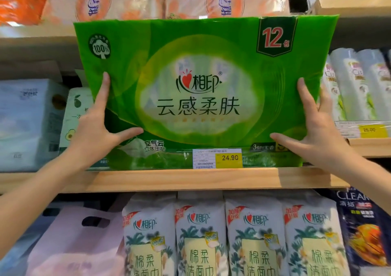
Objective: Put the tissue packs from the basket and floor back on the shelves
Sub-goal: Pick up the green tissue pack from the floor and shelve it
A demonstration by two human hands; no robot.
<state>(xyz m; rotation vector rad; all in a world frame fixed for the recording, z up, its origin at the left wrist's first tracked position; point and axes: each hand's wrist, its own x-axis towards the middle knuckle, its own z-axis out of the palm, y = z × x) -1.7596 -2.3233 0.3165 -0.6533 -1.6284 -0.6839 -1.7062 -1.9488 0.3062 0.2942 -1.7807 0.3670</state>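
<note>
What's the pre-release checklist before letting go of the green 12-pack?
1. Both hands on pack: ok. Left hand and right hand press the green tissue pack at its lower sides.
2. Pack upright, facing out: ok.
3. Bottom seated on wooden shelf: cannot tell; price tag covers the lower edge.
4. Depth behind pack: cannot tell, hidden.
5. Top clears orange packs above: cannot tell; it overlaps them in view.

The green tissue pack (203,89) wears glossy, crinkled plastic film. Below it, the shelf edge (190,180) is pale, matt wood with visible grain. Under that shelf, white packs (254,237) show smooth, shiny plastic wrap.
</note>
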